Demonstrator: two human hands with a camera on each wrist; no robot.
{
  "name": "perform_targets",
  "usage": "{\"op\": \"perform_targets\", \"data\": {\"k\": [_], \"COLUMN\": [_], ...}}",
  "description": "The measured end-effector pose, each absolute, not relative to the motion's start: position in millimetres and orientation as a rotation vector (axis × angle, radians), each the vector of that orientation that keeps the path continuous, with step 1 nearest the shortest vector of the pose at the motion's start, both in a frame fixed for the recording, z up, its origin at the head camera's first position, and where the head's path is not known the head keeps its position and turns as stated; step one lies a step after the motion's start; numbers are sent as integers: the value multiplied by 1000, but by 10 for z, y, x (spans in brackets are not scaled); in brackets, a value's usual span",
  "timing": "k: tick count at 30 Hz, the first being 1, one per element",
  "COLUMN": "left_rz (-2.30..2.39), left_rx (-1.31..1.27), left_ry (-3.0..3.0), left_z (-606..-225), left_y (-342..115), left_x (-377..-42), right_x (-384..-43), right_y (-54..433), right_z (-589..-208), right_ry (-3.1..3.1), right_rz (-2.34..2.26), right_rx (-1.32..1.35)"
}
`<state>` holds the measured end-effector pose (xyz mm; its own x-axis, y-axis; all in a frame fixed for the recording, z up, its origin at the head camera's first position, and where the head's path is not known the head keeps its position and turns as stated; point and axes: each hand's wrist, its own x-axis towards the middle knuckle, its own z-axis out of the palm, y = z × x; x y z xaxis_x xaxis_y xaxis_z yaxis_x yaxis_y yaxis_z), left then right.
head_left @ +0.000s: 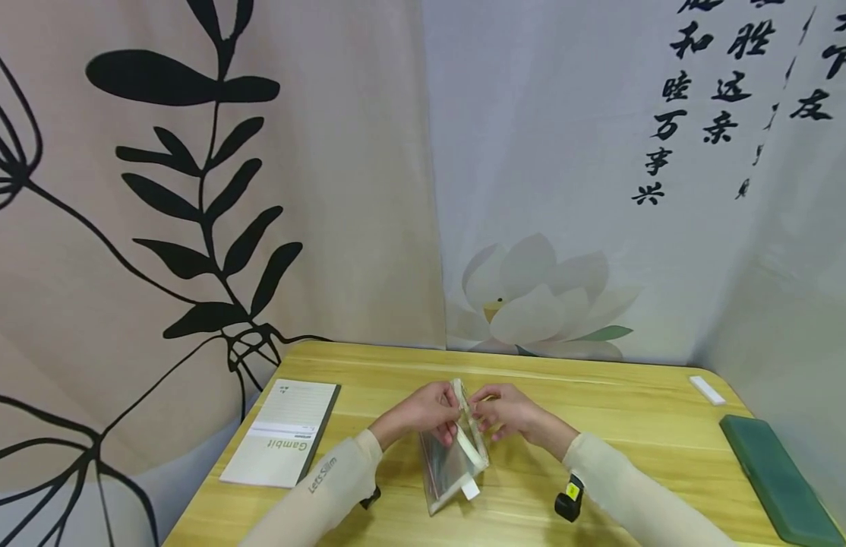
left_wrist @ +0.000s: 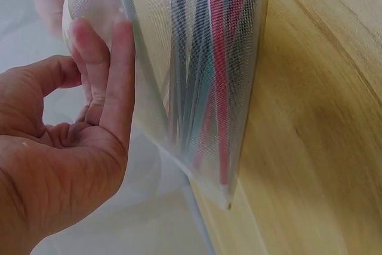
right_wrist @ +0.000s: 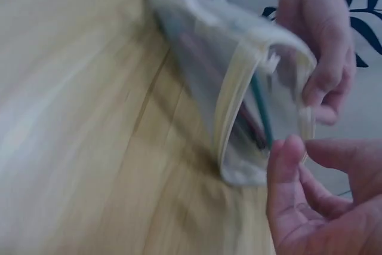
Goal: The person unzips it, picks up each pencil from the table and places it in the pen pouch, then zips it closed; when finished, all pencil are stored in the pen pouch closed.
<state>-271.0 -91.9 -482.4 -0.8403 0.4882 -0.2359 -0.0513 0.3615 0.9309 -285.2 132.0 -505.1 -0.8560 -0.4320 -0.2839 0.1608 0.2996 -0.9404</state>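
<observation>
A translucent mesh pencil case point(head_left: 440, 467) with a cream zipper edge stands tilted over the middle of the table. Its mouth gapes in the right wrist view, and pencils point(left_wrist: 218, 88) in red, teal and dark colours show through the mesh. My left hand point(head_left: 426, 410) pinches one side of the rim between thumb and fingers. On the other side, my right hand point(head_left: 515, 410) has its thumb and fingertips together at the rim, pinching the edge. A small white tag point(head_left: 470, 488) hangs from the case's lower side.
On the wooden table point(head_left: 587, 395), a notepad point(head_left: 279, 433) lies at the left. A dark green case point(head_left: 778, 479) lies along the right edge, with a small white block point(head_left: 707, 390) behind it. Printed curtains point(head_left: 361, 190) rise behind the table.
</observation>
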Motion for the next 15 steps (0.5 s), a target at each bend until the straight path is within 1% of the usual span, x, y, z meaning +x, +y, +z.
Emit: {"op": "perform_targets", "data": {"k": [10,15], "left_rz": [1478,1473], "left_rx": [380,380], "left_ry": [2165,2168], "left_z": [-4822,-4833], "left_y": [-924,-926], "left_x": [-2687,-2707], "right_x": [-3003,-3097], "right_y": [1307,1245], "right_z": [-5184,-5190], "right_ry": [2290,2363], "right_rz": [-1586,-1580], "right_rx": [-301,-317]}}
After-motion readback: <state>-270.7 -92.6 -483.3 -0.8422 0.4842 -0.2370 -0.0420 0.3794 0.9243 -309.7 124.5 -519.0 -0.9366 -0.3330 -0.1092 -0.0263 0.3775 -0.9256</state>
